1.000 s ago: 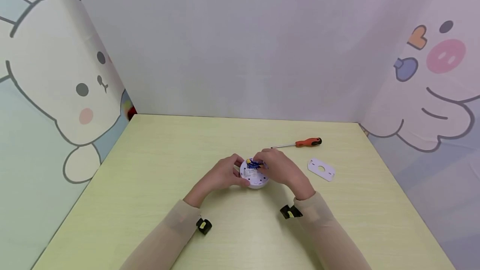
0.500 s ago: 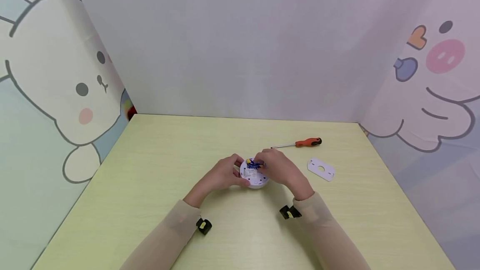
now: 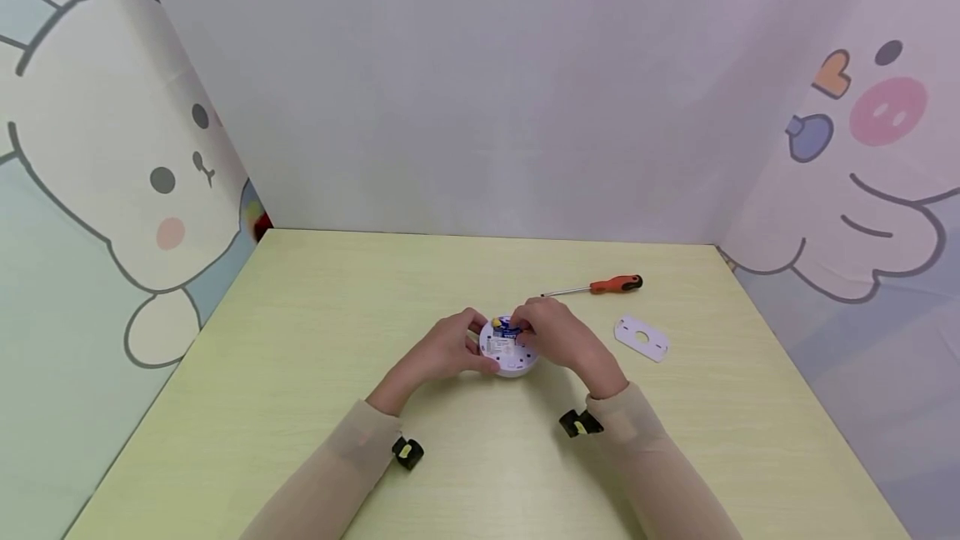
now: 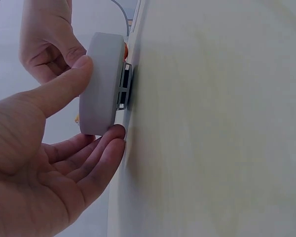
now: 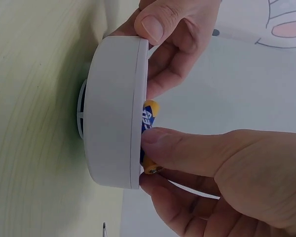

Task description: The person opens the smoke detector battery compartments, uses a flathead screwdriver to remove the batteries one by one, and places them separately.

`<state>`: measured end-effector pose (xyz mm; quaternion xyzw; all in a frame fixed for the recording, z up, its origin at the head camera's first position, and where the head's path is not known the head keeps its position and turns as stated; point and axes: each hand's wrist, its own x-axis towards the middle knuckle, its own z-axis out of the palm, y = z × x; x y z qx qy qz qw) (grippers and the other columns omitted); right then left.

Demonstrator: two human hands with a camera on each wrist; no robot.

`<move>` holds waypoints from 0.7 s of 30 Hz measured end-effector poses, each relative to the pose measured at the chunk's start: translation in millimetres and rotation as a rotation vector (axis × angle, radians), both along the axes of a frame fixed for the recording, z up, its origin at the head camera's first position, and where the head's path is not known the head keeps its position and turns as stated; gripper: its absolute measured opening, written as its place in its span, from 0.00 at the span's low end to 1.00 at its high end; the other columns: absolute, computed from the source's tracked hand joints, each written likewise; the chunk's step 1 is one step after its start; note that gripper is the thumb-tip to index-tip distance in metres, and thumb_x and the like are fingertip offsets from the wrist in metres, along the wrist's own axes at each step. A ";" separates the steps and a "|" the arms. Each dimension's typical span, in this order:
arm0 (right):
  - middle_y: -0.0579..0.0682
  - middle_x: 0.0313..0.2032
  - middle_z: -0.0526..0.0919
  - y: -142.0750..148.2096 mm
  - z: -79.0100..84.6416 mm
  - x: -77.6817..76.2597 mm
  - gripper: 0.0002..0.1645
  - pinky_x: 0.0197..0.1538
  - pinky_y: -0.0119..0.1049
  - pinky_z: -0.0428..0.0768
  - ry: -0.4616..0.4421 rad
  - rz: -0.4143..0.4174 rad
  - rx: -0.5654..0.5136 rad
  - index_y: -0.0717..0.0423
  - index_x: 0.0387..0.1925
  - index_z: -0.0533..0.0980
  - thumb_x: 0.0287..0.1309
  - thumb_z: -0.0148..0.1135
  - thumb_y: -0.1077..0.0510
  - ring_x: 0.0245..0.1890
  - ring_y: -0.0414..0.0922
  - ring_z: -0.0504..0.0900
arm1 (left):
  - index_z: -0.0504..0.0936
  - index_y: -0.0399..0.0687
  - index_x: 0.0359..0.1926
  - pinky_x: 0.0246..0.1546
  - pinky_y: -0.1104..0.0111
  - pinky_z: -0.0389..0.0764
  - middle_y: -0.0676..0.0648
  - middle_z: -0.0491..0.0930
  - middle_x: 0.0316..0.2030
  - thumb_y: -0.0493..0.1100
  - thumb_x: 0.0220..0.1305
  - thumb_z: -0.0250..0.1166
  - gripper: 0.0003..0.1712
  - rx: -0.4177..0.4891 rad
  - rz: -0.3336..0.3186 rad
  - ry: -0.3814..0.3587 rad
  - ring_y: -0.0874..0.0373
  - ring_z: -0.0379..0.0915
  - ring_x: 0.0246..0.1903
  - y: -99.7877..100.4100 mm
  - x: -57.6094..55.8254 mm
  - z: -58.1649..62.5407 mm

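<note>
White round device sits at the screwdriver's eight o'clock, left hand gripping its rim at nine; right hand pinches a battery, its half-covered lettering clearest from the right wrist.

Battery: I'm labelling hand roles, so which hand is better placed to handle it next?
Probably the right hand: its thumb lies on the battery, while the left hand grips the round white device.

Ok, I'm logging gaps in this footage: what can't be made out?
Head: print on the white label, too small.
Left wrist: most of the battery, behind the round white device.
Right wrist: the battery's middle, behind the right fingers.
Right wrist: most of the screwdriver, cut by the bottom edge.
</note>
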<state>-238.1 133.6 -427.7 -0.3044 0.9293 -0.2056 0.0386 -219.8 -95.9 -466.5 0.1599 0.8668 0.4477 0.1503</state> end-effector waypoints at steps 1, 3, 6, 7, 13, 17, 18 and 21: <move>0.52 0.42 0.88 -0.2 0.0 0.1 0.10 0.49 0.42 0.84 0.000 -0.007 0.006 0.60 0.46 0.88 0.63 0.74 0.68 0.43 0.47 0.82 | 0.74 0.44 0.63 0.47 0.61 0.85 0.46 0.80 0.58 0.49 0.57 0.84 0.39 0.001 0.000 0.000 0.58 0.84 0.46 -0.1 0.1 0.0; 0.51 0.42 0.88 -0.2 0.1 0.3 0.10 0.51 0.43 0.85 0.001 -0.023 0.019 0.60 0.46 0.88 0.63 0.74 0.67 0.43 0.46 0.82 | 0.74 0.44 0.63 0.47 0.61 0.85 0.46 0.80 0.58 0.49 0.57 0.84 0.38 0.004 0.000 -0.001 0.58 0.84 0.46 -0.1 0.3 0.1; 0.51 0.42 0.88 -0.5 1.0 0.5 0.10 0.51 0.43 0.85 0.004 -0.048 0.047 0.60 0.46 0.88 0.64 0.74 0.66 0.43 0.46 0.82 | 0.74 0.44 0.63 0.47 0.61 0.85 0.46 0.80 0.58 0.49 0.57 0.84 0.38 0.003 -0.001 -0.001 0.58 0.84 0.46 0.0 0.4 0.1; 0.51 0.41 0.88 -0.6 1.4 0.7 0.10 0.51 0.43 0.85 0.005 -0.054 0.055 0.60 0.46 0.88 0.64 0.74 0.66 0.43 0.46 0.81 | 0.74 0.44 0.63 0.47 0.61 0.85 0.46 0.80 0.58 0.49 0.57 0.84 0.39 0.002 -0.001 -0.001 0.58 0.84 0.46 0.1 0.4 0.2; 0.52 0.41 0.87 0.4 4.2 2.3 0.09 0.50 0.43 0.85 0.013 -0.053 0.075 0.61 0.46 0.89 0.64 0.73 0.68 0.42 0.46 0.81 | 0.74 0.44 0.63 0.48 0.60 0.85 0.45 0.80 0.59 0.49 0.58 0.84 0.39 0.002 -0.002 -0.002 0.58 0.84 0.46 0.2 0.6 0.7; 0.52 0.41 0.87 1.0 4.7 3.0 0.10 0.51 0.43 0.85 0.019 -0.046 0.071 0.60 0.46 0.89 0.64 0.72 0.68 0.43 0.47 0.82 | 0.74 0.44 0.63 0.48 0.61 0.85 0.45 0.80 0.59 0.48 0.57 0.84 0.38 0.003 -0.001 -0.002 0.58 0.84 0.46 -0.1 0.8 0.6; 0.52 0.41 0.87 1.2 4.9 3.0 0.10 0.51 0.44 0.85 0.019 -0.046 0.070 0.60 0.46 0.89 0.65 0.72 0.68 0.44 0.47 0.82 | 0.74 0.44 0.63 0.48 0.61 0.85 0.45 0.80 0.59 0.48 0.57 0.84 0.39 0.002 0.000 -0.003 0.58 0.84 0.46 -0.2 0.7 0.5; 0.51 0.41 0.87 2.5 5.7 2.9 0.10 0.52 0.44 0.85 0.028 -0.042 0.072 0.59 0.47 0.89 0.65 0.71 0.68 0.44 0.47 0.83 | 0.74 0.44 0.64 0.48 0.61 0.85 0.46 0.80 0.59 0.49 0.57 0.84 0.39 -0.001 0.004 -0.005 0.58 0.84 0.46 -0.4 0.7 0.3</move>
